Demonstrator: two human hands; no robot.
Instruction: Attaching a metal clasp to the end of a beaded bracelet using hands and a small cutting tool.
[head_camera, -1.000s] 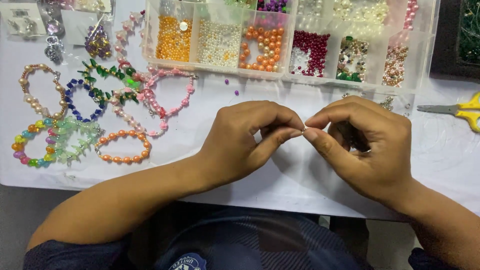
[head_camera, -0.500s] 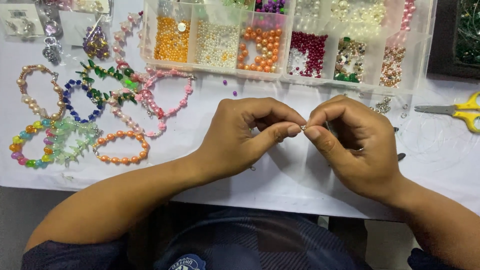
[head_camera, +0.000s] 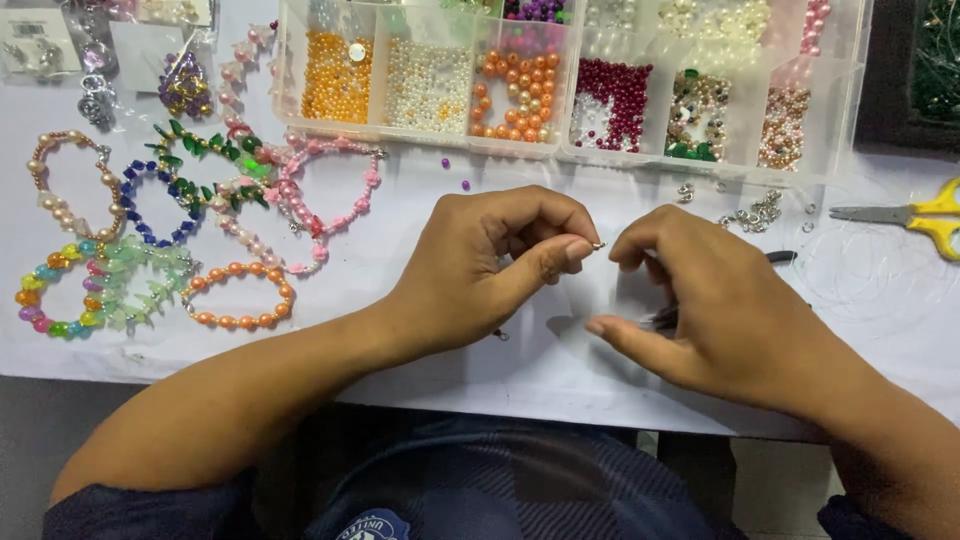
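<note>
My left hand (head_camera: 480, 275) pinches a tiny metal ring (head_camera: 597, 245) between thumb and forefinger, just above the white table cover (head_camera: 560, 380). A small metal bit (head_camera: 500, 335) pokes out under its heel. My right hand (head_camera: 720, 310) is a short gap to the right, its fingers curled. A dark slim tool (head_camera: 658, 320) runs under its palm, and the tool's other end (head_camera: 782, 257) shows beyond the knuckles. The tool appears to be held in the curled fingers.
A clear compartment box of beads (head_camera: 560, 150) stands at the back. Several finished bead bracelets (head_camera: 240, 295) lie at the left. Yellow-handled scissors (head_camera: 915, 218), loose metal rings (head_camera: 755, 212) and coils of clear thread (head_camera: 870, 275) lie at the right. Two purple beads (head_camera: 455, 174) lie loose.
My fingertips were pinched together; now the right hand has drawn away to the right and down, leaving the small ring in the left fingers.
</note>
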